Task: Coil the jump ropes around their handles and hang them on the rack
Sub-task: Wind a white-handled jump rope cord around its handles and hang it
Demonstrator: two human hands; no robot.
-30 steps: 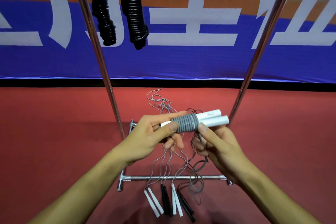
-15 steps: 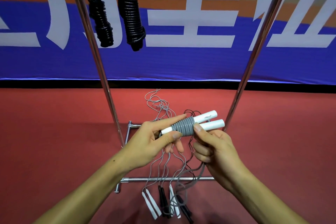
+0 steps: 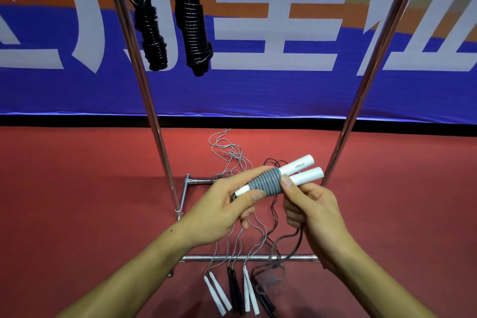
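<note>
Head view, centre of the frame: two white handles (image 3: pixel 300 170) lie side by side with a grey cord (image 3: pixel 265 181) wound in tight turns round their middle. The left hand (image 3: pixel 222 210) grips the bundle at its left end, forefinger laid along the top and thumb pressed to the near side, probably to keep the handles together and the turns from slipping. The right hand (image 3: pixel 313 210) has its thumb tip against the right edge of the coil while its curled fingers hold the loose tail of the cord, which drops away below the hand; that looks like a hold for feeding on more turns. The right ends of the handles are bare, so there is room for further winding.

Below, on the red floor (image 3: pixel 64 201), more ropes (image 3: pixel 232 289) lie uncoiled in the lower centre, white and black handles side by side, their cords tangled across the rack's base bar (image 3: pixel 206 257).

In the upper left two black coiled ropes (image 3: pixel 192 31) already hang from the rack (image 3: pixel 361 100). To their right the top bar's hooks look free, and the space between the uprights is open for lifting the bundle. The loose tail may snag on the floor tangle.
</note>
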